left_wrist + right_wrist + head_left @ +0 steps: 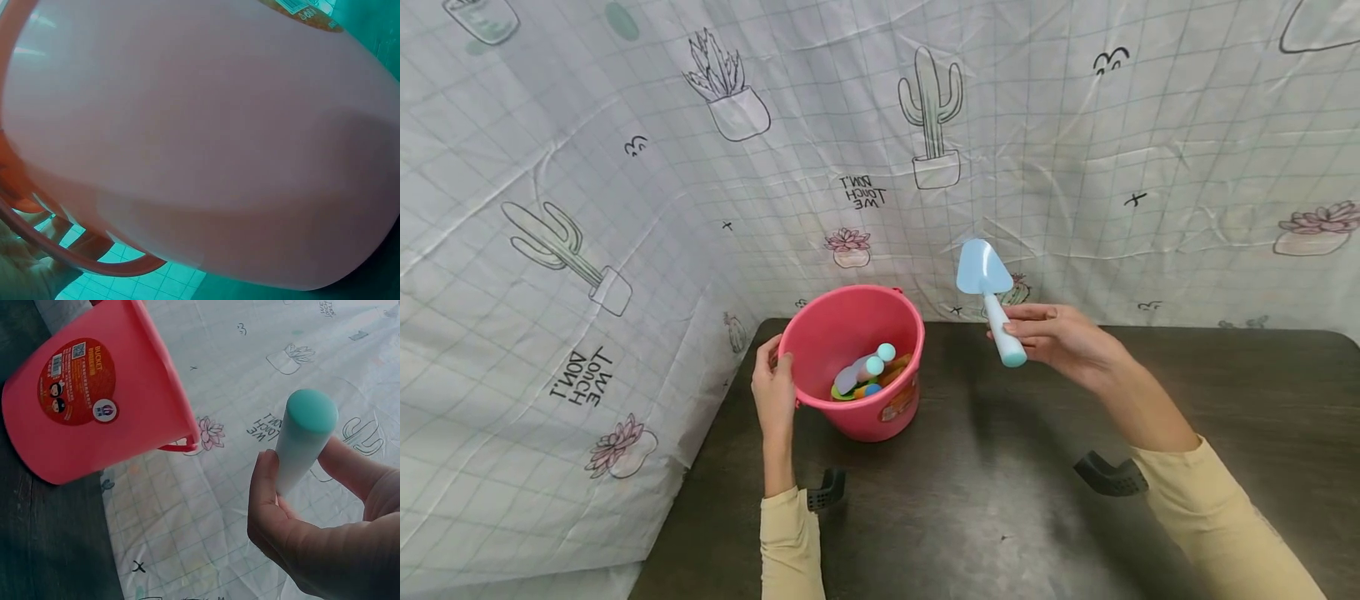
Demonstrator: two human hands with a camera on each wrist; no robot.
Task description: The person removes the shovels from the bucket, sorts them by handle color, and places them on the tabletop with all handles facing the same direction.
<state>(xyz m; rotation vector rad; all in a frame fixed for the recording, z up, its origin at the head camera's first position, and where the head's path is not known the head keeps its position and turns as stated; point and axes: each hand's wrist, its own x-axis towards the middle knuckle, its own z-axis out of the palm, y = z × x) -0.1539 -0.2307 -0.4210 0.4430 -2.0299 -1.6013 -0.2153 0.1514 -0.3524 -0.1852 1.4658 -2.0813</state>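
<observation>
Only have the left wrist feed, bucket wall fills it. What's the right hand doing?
Observer: Right hand holds a blue trowel by its handle.
Operator: Is it over the bucket?
Observer: No, in the head view it's to the right of the rim.
Operator: Anything inside?
Observer: Yes, several small pieces, two with round teal ends.

Right of centre, the toy trowel [992, 307] is coloured pale blue on the blade [981, 268], white on the handle [1001, 330], turquoise at the butt [1013, 357]. Near centre, the pink bucket [861, 423] is marked with an orange-red label [76, 381]. Across the top, the white cloth [820, 108] is printed with greenish gridlines, cacti [932, 125] and pink succulents [848, 242].
</observation>
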